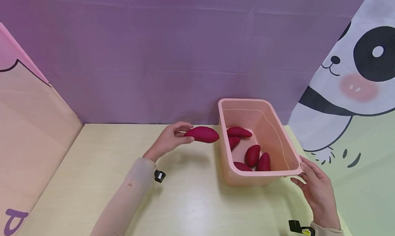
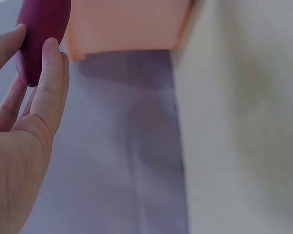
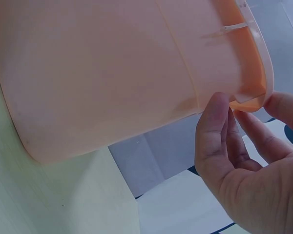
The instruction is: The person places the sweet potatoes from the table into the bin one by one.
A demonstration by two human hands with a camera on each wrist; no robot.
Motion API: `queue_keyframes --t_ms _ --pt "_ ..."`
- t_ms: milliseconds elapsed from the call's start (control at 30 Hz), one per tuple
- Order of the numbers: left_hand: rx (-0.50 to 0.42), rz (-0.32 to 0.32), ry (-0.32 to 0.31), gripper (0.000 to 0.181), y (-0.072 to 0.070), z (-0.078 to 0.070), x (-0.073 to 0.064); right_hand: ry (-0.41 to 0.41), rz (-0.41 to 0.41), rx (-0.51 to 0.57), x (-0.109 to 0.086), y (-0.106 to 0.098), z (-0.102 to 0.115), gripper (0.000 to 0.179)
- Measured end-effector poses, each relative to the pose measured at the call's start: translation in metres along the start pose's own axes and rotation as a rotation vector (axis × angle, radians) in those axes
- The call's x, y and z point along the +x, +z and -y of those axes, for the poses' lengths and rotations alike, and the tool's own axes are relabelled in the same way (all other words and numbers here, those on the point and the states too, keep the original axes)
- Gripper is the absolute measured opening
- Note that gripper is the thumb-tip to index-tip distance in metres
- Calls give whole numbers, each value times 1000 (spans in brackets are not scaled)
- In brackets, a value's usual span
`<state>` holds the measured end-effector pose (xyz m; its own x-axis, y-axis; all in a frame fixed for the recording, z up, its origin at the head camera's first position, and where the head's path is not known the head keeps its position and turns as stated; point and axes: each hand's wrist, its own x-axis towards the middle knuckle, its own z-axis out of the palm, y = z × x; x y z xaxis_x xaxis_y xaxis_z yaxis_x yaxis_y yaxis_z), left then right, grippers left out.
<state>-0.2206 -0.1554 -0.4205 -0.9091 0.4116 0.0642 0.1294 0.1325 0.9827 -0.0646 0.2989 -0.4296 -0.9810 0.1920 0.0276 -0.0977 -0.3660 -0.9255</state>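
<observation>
My left hand pinches one end of a red-purple sweet potato between thumb and fingers. It is held above the table, and its free end reaches the left rim of a pink plastic bin. In the left wrist view, thumb and fingers lie on opposite sides of the sweet potato. My right hand grips the bin's near right corner, with the thumb over the rim and fingers beneath it, as the right wrist view also shows. Several sweet potatoes lie on the bin's floor, some partly hidden by its walls.
A pale wooden table carries the bin near its right side. Behind it rises a purple cloth backdrop. To the right hangs a panel with a panda picture, and a beige panel stands on the left.
</observation>
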Motion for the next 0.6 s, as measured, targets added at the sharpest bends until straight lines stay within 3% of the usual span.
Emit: queue_keyframes --t_ms 333,600 --pt "66 9 76 41 12 -39 15 -9 12 4 1 0 -2 32" --pt "221 -38 140 35 38 -70 33 -11 5 -10 0 -1 -1 32"
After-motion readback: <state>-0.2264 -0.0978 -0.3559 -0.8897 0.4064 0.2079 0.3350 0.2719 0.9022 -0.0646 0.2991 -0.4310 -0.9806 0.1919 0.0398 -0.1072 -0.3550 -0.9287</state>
